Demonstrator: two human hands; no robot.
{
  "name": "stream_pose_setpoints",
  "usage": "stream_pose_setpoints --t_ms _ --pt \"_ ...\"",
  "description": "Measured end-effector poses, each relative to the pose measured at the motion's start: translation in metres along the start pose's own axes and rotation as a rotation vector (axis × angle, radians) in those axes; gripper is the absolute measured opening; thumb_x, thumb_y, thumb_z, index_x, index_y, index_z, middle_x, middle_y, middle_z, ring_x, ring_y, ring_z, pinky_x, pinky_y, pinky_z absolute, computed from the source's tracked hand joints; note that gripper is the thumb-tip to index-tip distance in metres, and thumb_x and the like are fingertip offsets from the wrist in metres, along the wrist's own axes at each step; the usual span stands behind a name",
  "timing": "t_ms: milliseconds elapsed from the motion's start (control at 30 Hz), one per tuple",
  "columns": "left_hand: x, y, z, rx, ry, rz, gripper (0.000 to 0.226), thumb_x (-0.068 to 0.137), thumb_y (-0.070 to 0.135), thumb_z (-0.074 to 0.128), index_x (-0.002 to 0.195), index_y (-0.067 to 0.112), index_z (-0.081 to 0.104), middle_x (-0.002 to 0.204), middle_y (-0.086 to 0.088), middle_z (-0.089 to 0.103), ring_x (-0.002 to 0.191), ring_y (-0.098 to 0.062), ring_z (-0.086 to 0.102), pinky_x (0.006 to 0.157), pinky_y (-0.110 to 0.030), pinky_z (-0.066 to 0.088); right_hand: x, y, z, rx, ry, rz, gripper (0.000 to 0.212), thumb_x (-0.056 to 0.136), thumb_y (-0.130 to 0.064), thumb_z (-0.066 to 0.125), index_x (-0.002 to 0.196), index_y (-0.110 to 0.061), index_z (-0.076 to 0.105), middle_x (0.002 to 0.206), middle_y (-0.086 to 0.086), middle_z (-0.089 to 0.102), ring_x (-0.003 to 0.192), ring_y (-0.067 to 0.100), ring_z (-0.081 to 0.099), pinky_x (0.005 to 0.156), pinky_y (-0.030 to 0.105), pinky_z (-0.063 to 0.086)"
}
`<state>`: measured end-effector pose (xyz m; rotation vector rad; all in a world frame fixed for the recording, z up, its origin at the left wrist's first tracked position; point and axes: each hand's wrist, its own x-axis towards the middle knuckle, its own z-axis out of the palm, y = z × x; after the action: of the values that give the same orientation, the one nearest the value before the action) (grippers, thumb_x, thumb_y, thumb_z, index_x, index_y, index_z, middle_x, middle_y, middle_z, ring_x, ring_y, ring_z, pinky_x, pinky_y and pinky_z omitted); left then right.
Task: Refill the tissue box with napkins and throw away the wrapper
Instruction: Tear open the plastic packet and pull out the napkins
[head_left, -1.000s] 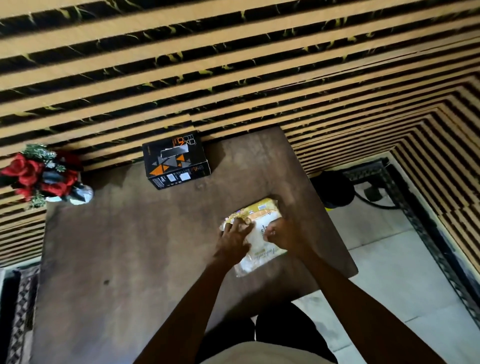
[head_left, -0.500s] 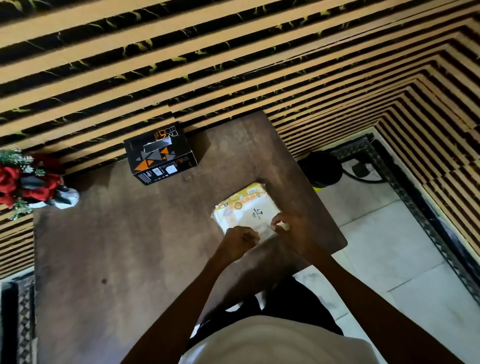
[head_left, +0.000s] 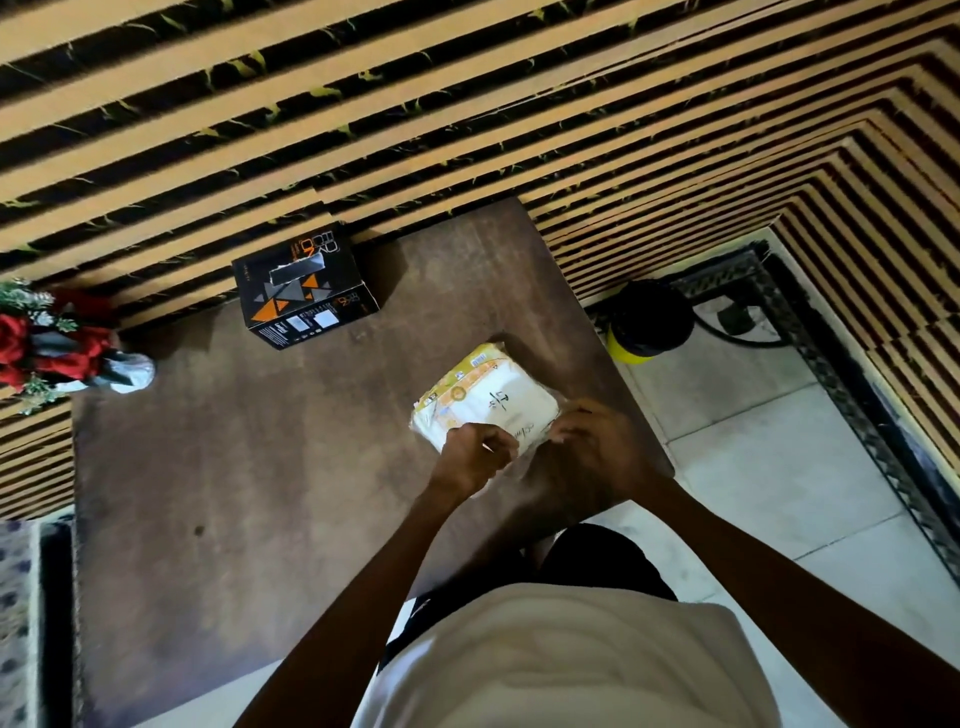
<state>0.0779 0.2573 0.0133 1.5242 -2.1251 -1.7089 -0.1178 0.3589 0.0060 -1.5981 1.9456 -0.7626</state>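
A white and yellow napkin pack (head_left: 485, 397) in a clear plastic wrapper lies near the right edge of the dark wooden table (head_left: 249, 467). My left hand (head_left: 475, 457) pinches the wrapper at the pack's near end. My right hand (head_left: 597, 447) grips the same end from the right. A black tissue box (head_left: 304, 288) with orange triangles and a slot on top stands at the back of the table, against the wall, apart from both hands.
A vase of red flowers (head_left: 57, 348) stands at the table's back left. A black and yellow bin (head_left: 647, 322) sits on the tiled floor right of the table, by a dark patterned rug (head_left: 857, 364). The striped wall runs behind.
The pack has been turned so its plain white face shows, and both hands have shifted from lying flat on top of it to gripping its near end.
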Motion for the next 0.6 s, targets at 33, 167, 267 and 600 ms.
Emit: stream_pose_setpoints --t_ms 33,167,267,600 --pt "-0.001 0.003 0.003 0.074 -0.006 0.036 0.016 0.082 0.003 0.066 0.095 0.007 0.074 0.092 -0.010 0.074 0.081 -0.029 0.069 0.068 -0.036 0.055 0.001 0.004 -0.002 0.013 0.008 0.005 0.035 0.085 -0.035 0.054 0.086 -0.009 0.077 0.099 0.011 0.074 0.090 0.024 0.070 0.087 0.030 0.055" --pt "0.000 0.022 0.013 0.212 0.228 0.093 0.012 0.082 0.009 0.064 0.080 0.008 0.076 0.079 -0.003 0.075 0.068 -0.013 0.063 0.065 -0.023 0.047 0.004 0.014 -0.005 0.034 -0.063 -0.053 0.026 0.085 -0.031 0.059 0.083 -0.011 0.076 0.097 0.005 0.072 0.088 0.014 0.068 0.084 0.020 0.053" --pt "0.003 0.031 0.022 0.246 0.356 0.066 0.016 0.076 0.012 0.058 0.064 0.008 0.068 0.058 0.001 0.062 0.055 -0.012 0.052 0.056 -0.031 0.047 0.007 0.015 -0.009 0.011 -0.044 -0.111 0.027 0.091 -0.029 0.053 0.081 -0.012 0.072 0.096 0.001 0.068 0.086 -0.001 0.056 0.079 0.006 0.044" --pt "0.001 0.035 0.027 -0.002 0.578 -0.029 0.016 0.079 0.006 0.055 0.064 0.002 0.059 0.060 -0.010 0.063 0.051 -0.014 0.055 0.049 -0.035 0.045 0.009 0.017 -0.026 0.086 0.044 -0.172 0.050 0.097 -0.044 0.034 0.069 -0.012 0.060 0.077 -0.001 0.053 0.067 0.012 0.052 0.063 0.018 0.040"
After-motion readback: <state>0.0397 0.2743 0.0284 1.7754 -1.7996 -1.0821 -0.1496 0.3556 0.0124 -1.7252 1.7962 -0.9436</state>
